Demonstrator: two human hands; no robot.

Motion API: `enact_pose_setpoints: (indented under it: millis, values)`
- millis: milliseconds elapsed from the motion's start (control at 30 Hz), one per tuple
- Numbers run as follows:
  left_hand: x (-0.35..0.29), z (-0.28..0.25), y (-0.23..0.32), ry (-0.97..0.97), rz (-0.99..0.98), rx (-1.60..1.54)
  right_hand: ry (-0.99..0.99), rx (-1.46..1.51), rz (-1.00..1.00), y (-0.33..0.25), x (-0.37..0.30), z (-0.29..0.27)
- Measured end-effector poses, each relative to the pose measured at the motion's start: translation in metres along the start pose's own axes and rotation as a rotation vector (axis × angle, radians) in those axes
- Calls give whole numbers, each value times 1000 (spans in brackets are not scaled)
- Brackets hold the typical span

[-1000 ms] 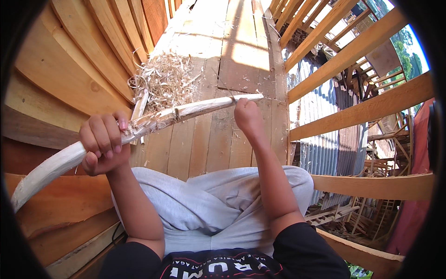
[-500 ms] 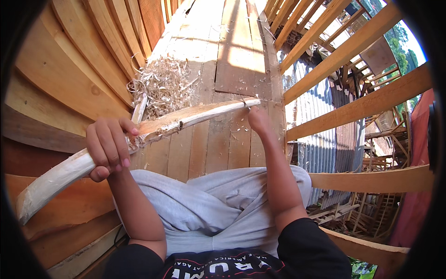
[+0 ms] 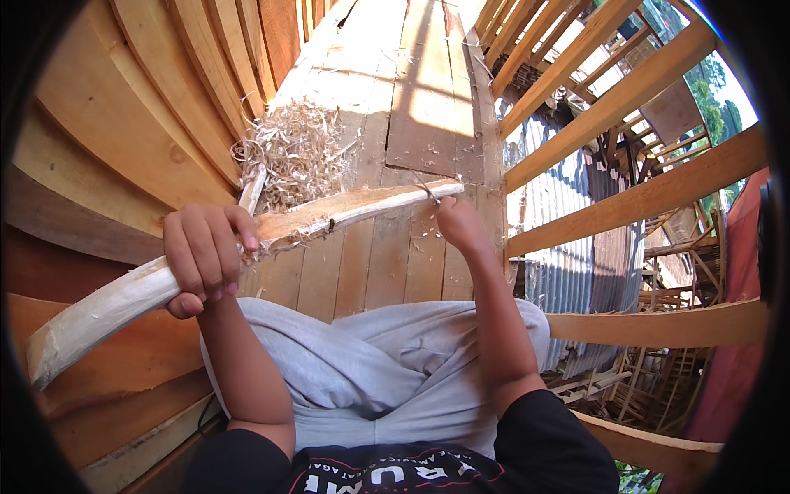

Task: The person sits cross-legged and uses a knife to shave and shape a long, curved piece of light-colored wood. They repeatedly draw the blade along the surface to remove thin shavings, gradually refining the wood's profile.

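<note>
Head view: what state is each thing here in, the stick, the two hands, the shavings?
Wooden stick: partly stripped, pale, held across the lap.
Left hand: closed around the stick.
Right hand: at the stick's far end; what it grips is too small to tell.
Wood shavings: piled loose on the plank floor.

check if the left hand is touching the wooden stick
Touching. The head view shows the left hand wrapped around the pale wooden stick, its fingers curled over the top and no gap between them.

Black short-sleeved shirt with printed lettering, light grey trousers, bare forearms.
</note>
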State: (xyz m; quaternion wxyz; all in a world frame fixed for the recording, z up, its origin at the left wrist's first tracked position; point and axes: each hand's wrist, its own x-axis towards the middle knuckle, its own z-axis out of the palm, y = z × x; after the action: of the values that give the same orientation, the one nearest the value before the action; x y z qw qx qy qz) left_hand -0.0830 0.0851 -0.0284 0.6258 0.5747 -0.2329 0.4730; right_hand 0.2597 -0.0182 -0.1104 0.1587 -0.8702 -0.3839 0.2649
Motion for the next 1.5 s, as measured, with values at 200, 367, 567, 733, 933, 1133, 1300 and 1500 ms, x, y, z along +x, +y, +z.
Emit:
enact_pose_setpoints:
  millis: [200,367,567,733,933,1133,1300,1500]
  values:
    - [-2,1,1,35,-32,13,-14,-35,-5,-43,-30,9]
    - [4,1,-2,-17,0,8,-150,171,411,31,33,-6]
    - [-9,7,-4,240,40,65,78,49,-105,-42,-26,27]
    - [-6,25,-9,639,60,165,211,116,-64,-12,13,46]
    - [-8,27,-9,751,63,206,117,161,-194,-70,-41,41]
    - [-2,30,-9,780,46,186,282,236,29,-9,31,47]
    - [-6,25,-9,691,57,186,202,145,-31,-33,13,49]
    - [-10,24,-6,667,40,195,146,158,35,-38,10,38]
